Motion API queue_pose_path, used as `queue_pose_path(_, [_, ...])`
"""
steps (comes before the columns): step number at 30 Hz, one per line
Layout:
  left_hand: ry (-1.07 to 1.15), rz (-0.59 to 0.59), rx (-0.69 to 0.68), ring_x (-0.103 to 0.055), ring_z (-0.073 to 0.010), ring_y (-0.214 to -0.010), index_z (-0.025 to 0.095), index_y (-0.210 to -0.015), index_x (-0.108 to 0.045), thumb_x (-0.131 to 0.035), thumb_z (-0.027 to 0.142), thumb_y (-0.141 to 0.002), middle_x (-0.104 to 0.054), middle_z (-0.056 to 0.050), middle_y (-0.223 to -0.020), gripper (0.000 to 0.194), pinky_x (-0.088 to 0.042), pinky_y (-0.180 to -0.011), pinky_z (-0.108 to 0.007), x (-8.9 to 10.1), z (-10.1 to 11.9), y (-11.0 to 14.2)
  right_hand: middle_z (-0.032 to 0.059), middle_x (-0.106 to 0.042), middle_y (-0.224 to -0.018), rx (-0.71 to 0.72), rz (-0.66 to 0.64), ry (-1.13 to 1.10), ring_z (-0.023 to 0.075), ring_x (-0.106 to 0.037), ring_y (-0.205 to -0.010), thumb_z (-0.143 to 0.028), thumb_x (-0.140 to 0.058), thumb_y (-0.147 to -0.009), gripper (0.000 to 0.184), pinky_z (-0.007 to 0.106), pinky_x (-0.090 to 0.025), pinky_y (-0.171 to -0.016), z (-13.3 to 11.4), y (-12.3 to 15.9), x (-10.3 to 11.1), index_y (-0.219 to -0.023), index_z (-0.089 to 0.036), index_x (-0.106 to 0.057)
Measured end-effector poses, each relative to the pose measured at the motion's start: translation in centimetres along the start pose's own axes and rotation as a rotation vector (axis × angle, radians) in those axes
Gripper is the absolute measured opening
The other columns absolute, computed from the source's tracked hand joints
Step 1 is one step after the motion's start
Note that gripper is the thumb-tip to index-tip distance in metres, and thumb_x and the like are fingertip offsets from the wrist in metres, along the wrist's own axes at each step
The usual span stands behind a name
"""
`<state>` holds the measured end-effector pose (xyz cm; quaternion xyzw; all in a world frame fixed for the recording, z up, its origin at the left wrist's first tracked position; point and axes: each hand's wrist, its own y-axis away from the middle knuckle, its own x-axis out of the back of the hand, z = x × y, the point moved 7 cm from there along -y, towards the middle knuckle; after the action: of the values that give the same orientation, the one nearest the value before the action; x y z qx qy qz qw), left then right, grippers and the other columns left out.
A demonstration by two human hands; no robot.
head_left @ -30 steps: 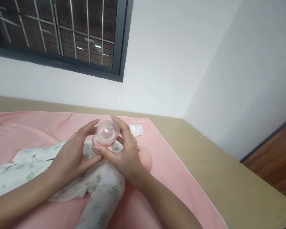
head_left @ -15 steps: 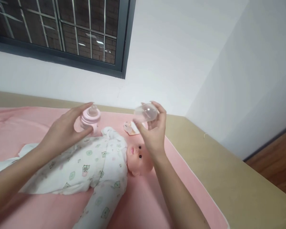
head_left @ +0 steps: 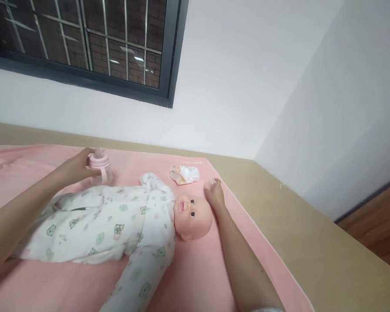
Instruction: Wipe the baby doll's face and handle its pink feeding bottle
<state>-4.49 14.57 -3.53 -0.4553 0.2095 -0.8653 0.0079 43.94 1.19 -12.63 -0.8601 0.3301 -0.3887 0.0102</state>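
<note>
A baby doll (head_left: 123,225) in a white printed sleepsuit lies on its back on a pink blanket (head_left: 188,277), head to the right. My left hand (head_left: 76,167) grips a pink baby bottle (head_left: 99,167) with its teat bare, standing on the blanket behind the doll's body. Just right of the doll's head, my right hand (head_left: 214,193) rests low on the blanket, fingers closed round the clear bottle cap (head_left: 209,185), of which only a sliver shows.
A small crumpled white wipe packet (head_left: 184,174) lies on the blanket behind the doll's head. The blanket covers a tan mattress (head_left: 312,242) set into a white corner. A barred window (head_left: 84,43) is above. Wooden floor (head_left: 377,225) shows at right.
The clear cap came off the bottle. My right hand carried it right and down to the blanket beside the doll's head. My left hand moved the bottle left and set it down.
</note>
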Motion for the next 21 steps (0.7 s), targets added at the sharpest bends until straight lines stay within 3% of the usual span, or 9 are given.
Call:
queue_pose_path(10, [-0.214, 0.028, -0.007, -0.065, -0.0256, -0.074, 0.011, -0.117, -0.045, -0.040, 0.055, -0.082, -0.061, 0.001, -0.078, 0.056, -0.050, -0.068, -0.036, -0.7, 0.2, 0.9, 0.0229, -0.055, -0.128, 0.030, 0.072, -0.064, 0.0344, -0.054, -0.121, -0.023, -0.053, -0.065, 0.079, 0.050, -0.045, -0.101, 1.0, -0.6, -0.2, -0.140, -0.009, -0.034])
queue_pose_path(14, [-0.187, 0.058, -0.020, -0.066, -0.0271, -0.077, 0.013, -0.113, -0.047, -0.042, 0.058, -0.082, -0.063, 0.001, -0.077, 0.055, -0.051, -0.073, -0.040, -0.9, 0.3, 1.1, 0.0233, -0.049, -0.134, 0.048, 0.087, -0.099, 0.0356, -0.050, -0.124, -0.024, -0.055, -0.063, 0.081, 0.051, -0.043, -0.103, 0.9, -0.4, -0.1, -0.140, -0.010, -0.034])
queue_pose_path(18, [-0.230, 0.023, 0.027, -0.067, -0.0283, -0.081, 0.012, -0.115, -0.046, -0.037, 0.051, -0.084, -0.064, 0.000, -0.081, 0.051, -0.052, -0.073, -0.040, -1.6, -0.7, 0.7, 0.0261, -0.044, -0.137, 0.019, 0.059, -0.097, 0.0374, -0.048, -0.126, -0.028, -0.055, -0.066, 0.081, 0.052, -0.041, -0.104, 0.8, -0.2, -0.1, -0.141, -0.007, -0.033])
queue_pose_path(21, [-0.261, -0.027, -0.063, -0.067, -0.0276, -0.079, 0.009, -0.122, -0.044, -0.035, 0.045, -0.080, -0.064, 0.000, -0.080, 0.056, -0.052, -0.067, -0.036, -2.1, -1.1, 0.3, 0.0261, -0.043, -0.139, 0.001, 0.048, -0.105, 0.0371, -0.049, -0.125, -0.031, -0.055, -0.069, 0.081, 0.052, -0.040, -0.105, 0.6, -0.2, -0.1, -0.143, -0.007, -0.031])
